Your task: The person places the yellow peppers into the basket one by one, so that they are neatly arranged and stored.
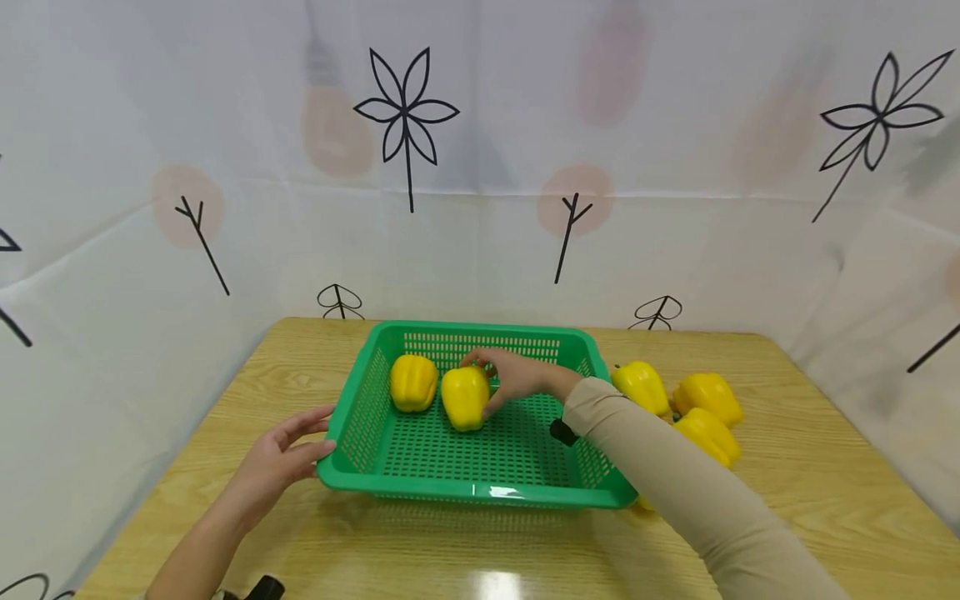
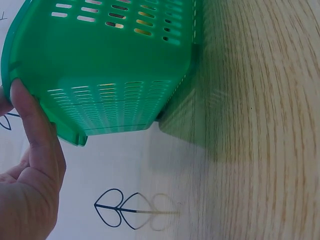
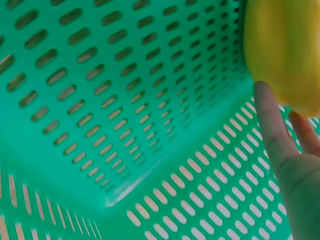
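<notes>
A green plastic basket (image 1: 420, 483) with slotted walls stands on the table. My left hand (image 1: 273, 462) holds its left rim, the thumb on top; in the left wrist view, a finger lies against the outer wall under the rim. Inside the basket, my right hand (image 1: 517, 377) grips a yellow bell pepper (image 1: 465, 398) between thumb and fingers. The right wrist view shows fingertips touching the lower part of that pepper (image 3: 285, 45). Another yellow bell pepper (image 1: 413, 383) sits to its left in the basket, near the back left corner.
Right of the basket, several yellow bell peppers (image 1: 707, 398) lie in a group on the wooden table (image 1: 810, 500), partly covered by my right sleeve (image 1: 675, 475). A white cloth (image 1: 480, 250) with plant drawings hangs behind the table and along its sides.
</notes>
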`<state>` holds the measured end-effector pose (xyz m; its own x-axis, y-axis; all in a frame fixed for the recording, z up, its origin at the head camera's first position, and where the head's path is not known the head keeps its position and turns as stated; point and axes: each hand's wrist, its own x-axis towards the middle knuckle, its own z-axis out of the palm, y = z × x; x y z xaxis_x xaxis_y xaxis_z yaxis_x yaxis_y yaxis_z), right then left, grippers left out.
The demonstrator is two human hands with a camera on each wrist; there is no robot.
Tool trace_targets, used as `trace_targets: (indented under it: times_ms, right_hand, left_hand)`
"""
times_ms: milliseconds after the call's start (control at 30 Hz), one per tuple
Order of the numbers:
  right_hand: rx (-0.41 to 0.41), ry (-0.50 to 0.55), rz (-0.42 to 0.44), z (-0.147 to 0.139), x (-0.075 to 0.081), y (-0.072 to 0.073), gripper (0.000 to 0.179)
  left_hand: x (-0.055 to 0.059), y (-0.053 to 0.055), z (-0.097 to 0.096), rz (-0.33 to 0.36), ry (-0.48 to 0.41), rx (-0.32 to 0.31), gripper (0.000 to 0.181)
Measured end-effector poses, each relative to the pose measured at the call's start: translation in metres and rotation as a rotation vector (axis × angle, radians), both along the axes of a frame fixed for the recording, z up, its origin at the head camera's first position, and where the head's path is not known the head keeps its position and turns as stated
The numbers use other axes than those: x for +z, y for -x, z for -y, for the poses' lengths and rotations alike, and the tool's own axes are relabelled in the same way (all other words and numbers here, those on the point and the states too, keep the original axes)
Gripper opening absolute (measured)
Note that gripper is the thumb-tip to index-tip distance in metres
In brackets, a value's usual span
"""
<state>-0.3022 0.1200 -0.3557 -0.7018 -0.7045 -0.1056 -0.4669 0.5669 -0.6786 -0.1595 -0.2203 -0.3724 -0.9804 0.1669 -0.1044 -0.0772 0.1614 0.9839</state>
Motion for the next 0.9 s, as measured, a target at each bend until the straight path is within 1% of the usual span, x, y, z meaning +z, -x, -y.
trace_targets:
  times_ms: [133, 333, 433, 567, 667, 900]
  right_hand:
    - [-0.003, 0.008, -0.024, 0.003, -0.003, -0.001, 0.073]
    - [-0.028, -0.005, -0.125, 0.011, -0.007, 0.002, 0.072]
    - [-0.04, -0.003, -0.15, 0.012, -0.008, 0.003, 0.071]
    - [-0.073, 0.012, -0.118, 0.011, -0.003, 0.001, 0.074]
    - [-0.097, 0.029, -0.098, 0.007, 0.003, -0.001, 0.075]
    - [-0.116, 0.144, -0.065, -0.003, 0.023, -0.01, 0.067]
  left_hand:
    - [0.0, 0.0, 0.001, -0.002, 0.001, 0.0, 0.061]
    - [0.0, 0.0, 0.001, -0.002, 0.003, -0.003, 0.06]
    - [0.0, 0.0, 0.0, -0.001, -0.003, -0.003, 0.061]
    - [0.001, 0.0, -0.001, -0.003, -0.003, -0.001, 0.061]
    - [0.001, 0.0, -0.002, 0.0, 0.003, 0.004, 0.061]
    - [0.003, -0.001, -0.002, 0.011, 0.007, 0.008, 0.062]
